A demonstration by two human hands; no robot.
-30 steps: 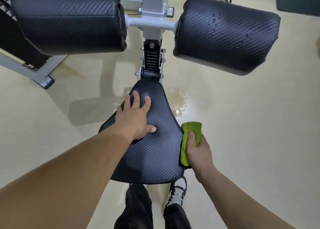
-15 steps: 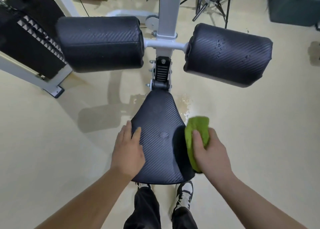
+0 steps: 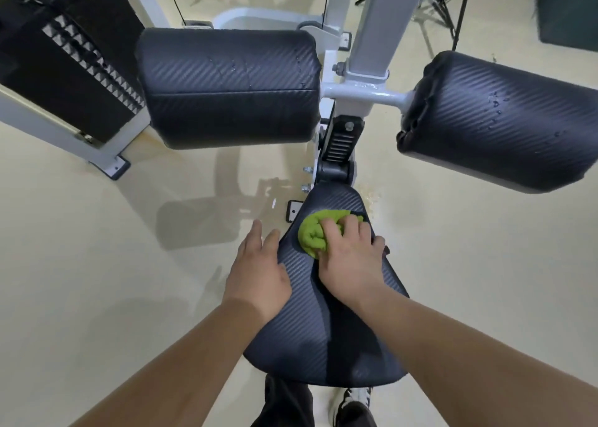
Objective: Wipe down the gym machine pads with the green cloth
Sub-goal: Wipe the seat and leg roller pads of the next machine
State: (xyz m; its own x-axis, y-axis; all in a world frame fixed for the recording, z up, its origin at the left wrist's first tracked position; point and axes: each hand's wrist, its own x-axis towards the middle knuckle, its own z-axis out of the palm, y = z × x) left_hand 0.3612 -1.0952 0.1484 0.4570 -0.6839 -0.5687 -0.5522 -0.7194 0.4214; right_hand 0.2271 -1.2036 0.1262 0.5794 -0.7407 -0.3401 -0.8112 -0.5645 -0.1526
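Note:
The black textured seat pad [image 3: 310, 329] of the gym machine lies in front of me. My right hand [image 3: 351, 261] grips the bunched green cloth [image 3: 315, 234] and presses it on the narrow far end of the seat. My left hand [image 3: 259, 269] rests flat on the seat's left edge, fingers straight. Two black roller pads hang above: the left roller pad [image 3: 226, 86] and the right roller pad [image 3: 498, 119], which carries water drops.
The white machine post [image 3: 378, 28] and a black adjuster [image 3: 339, 142] stand between the rollers. A weight stack frame [image 3: 64, 70] is at the left. A tripod [image 3: 446, 2] and a dark box [image 3: 569, 9] stand at the back right. Beige floor surrounds the seat; my shoe [image 3: 354, 404] is below it.
My right hand has carried the cloth from the seat's right edge up onto the narrow far end of the top. My left hand stays at the left edge. The view has moved closer.

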